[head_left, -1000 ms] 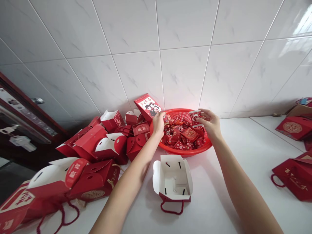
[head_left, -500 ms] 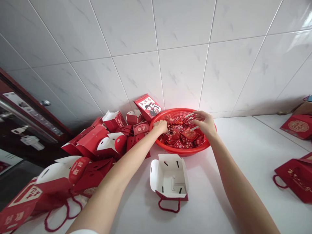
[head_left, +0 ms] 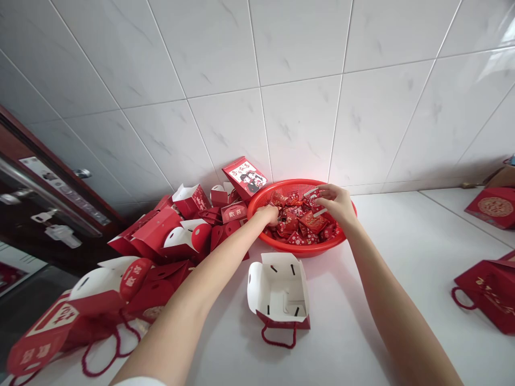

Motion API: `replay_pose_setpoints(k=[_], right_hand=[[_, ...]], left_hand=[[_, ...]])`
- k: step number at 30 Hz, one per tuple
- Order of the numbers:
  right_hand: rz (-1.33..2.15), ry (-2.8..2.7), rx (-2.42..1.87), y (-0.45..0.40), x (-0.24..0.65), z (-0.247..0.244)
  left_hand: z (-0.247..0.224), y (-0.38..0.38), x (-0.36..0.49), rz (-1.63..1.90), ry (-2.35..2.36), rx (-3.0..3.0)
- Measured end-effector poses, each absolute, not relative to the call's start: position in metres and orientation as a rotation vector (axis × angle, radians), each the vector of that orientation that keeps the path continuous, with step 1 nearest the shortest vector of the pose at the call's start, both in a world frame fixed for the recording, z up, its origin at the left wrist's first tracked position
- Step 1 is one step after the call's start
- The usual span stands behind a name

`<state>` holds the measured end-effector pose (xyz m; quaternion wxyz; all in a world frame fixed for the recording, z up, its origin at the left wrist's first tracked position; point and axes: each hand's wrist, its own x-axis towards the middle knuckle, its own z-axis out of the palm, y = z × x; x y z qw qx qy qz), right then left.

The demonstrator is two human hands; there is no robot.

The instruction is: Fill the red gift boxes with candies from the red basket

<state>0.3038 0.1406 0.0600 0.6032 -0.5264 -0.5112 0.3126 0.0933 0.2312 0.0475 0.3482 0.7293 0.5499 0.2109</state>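
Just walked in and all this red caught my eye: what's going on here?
A person's left hand is among small red packets in a red basket; its grip is hidden. The right hand holds a white-edged packet at the pile's far side. An open box stands in front, with more red boxes on both sides.

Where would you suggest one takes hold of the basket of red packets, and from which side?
By the rim of the basket, probably one hand at each end, fingers under the lip: it is oval, longer from side to side, and wider than the base. Come from the right at that end; at the left, boxes crowd it, so reach in from above.
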Motion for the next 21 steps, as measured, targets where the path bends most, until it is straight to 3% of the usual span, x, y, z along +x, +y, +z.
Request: replay_pose_setpoints(k=[21], right_hand=[[0.702,-1.089,-1.240,0.143,0.301,0.061]], left_hand=[[0.058,0.257,0.117,-0.231,1.467,2.350]])
